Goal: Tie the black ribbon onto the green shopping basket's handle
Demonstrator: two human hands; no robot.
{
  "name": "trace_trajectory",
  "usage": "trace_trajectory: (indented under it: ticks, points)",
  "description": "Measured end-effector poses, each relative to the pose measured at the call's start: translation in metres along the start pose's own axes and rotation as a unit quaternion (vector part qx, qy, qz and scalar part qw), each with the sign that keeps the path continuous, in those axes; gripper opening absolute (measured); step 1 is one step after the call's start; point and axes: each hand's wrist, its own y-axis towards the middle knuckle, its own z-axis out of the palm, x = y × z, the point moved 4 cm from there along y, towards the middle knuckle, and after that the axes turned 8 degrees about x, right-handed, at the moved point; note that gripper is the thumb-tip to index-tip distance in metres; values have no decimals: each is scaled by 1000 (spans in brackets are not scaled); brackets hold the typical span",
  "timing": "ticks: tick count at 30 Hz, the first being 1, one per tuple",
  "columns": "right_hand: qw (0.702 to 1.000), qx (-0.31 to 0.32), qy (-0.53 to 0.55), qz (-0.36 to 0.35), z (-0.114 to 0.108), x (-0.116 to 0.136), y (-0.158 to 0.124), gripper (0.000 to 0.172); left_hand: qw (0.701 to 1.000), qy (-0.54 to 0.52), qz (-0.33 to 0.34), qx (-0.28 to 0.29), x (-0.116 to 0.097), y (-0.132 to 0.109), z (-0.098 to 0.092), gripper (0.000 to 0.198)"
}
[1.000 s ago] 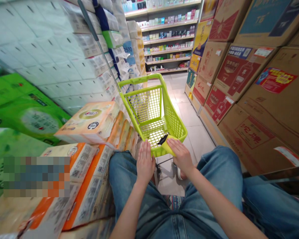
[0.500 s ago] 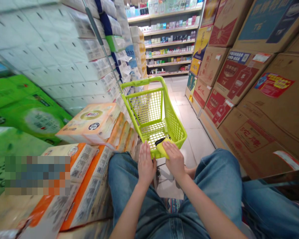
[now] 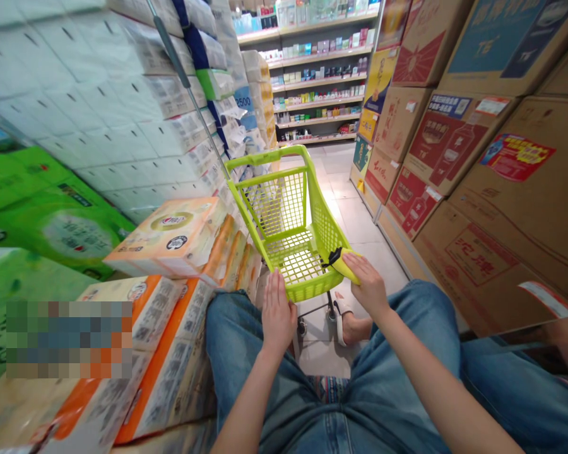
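A small lime-green shopping cart [image 3: 291, 217] stands in the aisle just ahead of my knees, tilted, its basket bare. My left hand [image 3: 277, 312] lies flat with fingers stretched out against the cart's near rim, holding nothing. My right hand [image 3: 372, 287] is closed on a yellow cloth [image 3: 345, 261] with a black edge, pressed against the cart's right front corner. I sit in blue jeans [image 3: 388, 372]; a foot in a white sandal [image 3: 348, 321] shows under the cart.
Packs of tissue in orange and white wrap [image 3: 170, 236] are stacked at my left, with green and white packs above. Brown cartons [image 3: 497, 208] line the right side. Stocked shelves [image 3: 312, 82] close the aisle's far end. Tiled floor [image 3: 355, 214] runs between.
My right hand has slid the yellow cloth from the middle of the cart's near rim to its right front corner. My left hand has stayed in place on the rim.
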Motion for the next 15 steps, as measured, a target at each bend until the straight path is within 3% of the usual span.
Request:
trace_trajectory:
  ticks: [2, 5, 11, 15]
  points:
    - [999, -24, -9, 34, -1, -6, 2, 67, 1000, 1, -7, 4, -2, 1, -2, 88]
    - [997, -25, -6, 66, 13, 22, 6, 68, 999, 19, -16, 30, -6, 1, -7, 89]
    - [998, 30, 44, 20, 56, 115, 14, 71, 998, 25, -11, 51, -3, 0, -10, 87]
    - [997, 51, 51, -23, 55, 124, 15, 71, 999, 19, -2, 45, -5, -1, -10, 88]
